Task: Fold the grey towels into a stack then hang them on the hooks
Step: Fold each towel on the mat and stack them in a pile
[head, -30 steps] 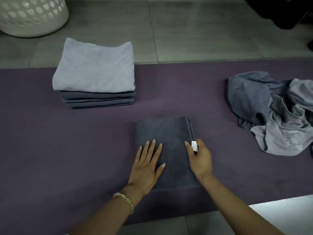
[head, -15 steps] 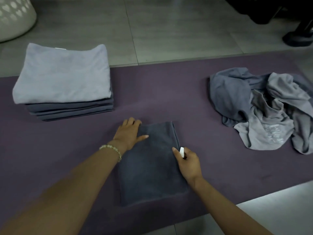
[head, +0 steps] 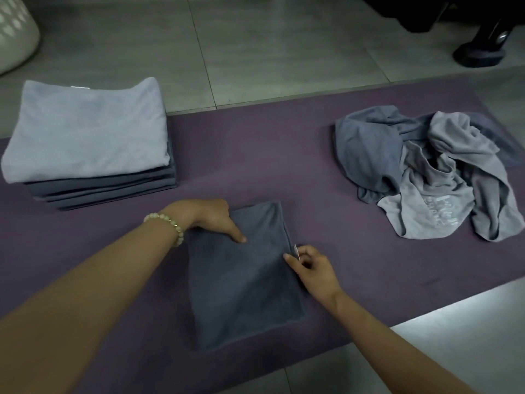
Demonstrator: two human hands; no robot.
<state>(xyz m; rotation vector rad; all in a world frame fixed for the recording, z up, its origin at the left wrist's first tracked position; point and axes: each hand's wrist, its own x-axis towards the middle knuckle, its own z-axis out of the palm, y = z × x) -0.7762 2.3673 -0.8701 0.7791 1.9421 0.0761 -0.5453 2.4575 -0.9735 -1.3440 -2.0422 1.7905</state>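
Head view, lower centre of frame: dark folded towel (head: 244, 280) flat on the purple mat (head: 255, 155), long axis running from lower left toward upper right, slightly tilted. Left hand (head: 211, 218) at the towel's upper left corner, thumb on top, fingers seemingly tucked beneath, so grip pinched on that corner. Right hand (head: 311, 267) at the right edge, fingertips together around the small white tag (head: 296, 250) and hem; whether cloth itself is clamped, hard to tell. Stack of folded towels (head: 88, 143) in the upper left, well apart, lying up and left of the left hand, hence nearer to that hand than to the right. Likely next: lift and carry up-left onto the stack. Unfolded towels (head: 426, 177) heaped at right, still to fold. Folded piece neat, edges aligned, charcoal grey, soft nap; stack topped by a paler grey towel over darker layers.
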